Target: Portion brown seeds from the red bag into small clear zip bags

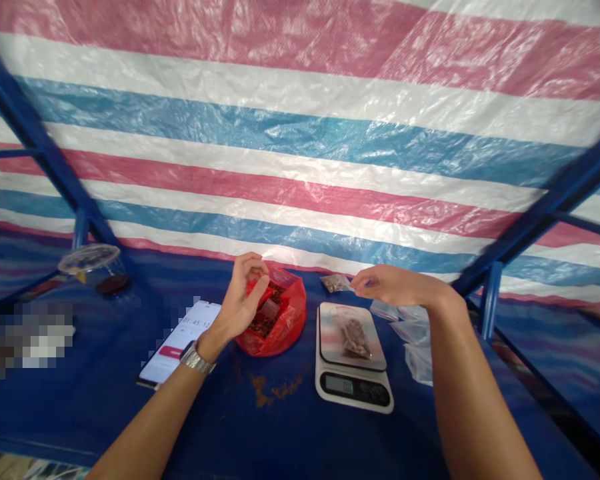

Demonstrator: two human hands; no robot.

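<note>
My left hand (243,297) is closed at the left rim of a red plastic bag (293,320), its fingers curled on the red film. Dark brown dried bits and a small clear piece show inside the open bag. Behind the scale, my right hand (387,283) pinches the corner of a small clear zip bag (335,283) with brownish contents. Between my arms stands a white digital kitchen scale (323,380). On its platform lies another clear zip bag (355,339) of brown pieces. The digits on its display are too blurred to read.
Flat clear zip bags (417,333) lie right of the scale, partly behind my right forearm. A phone (180,343) showing a timer lies by my left wrist. Brown powder (270,390) is spilled on the blue table (260,440). A clear plastic container (93,267) stands far left.
</note>
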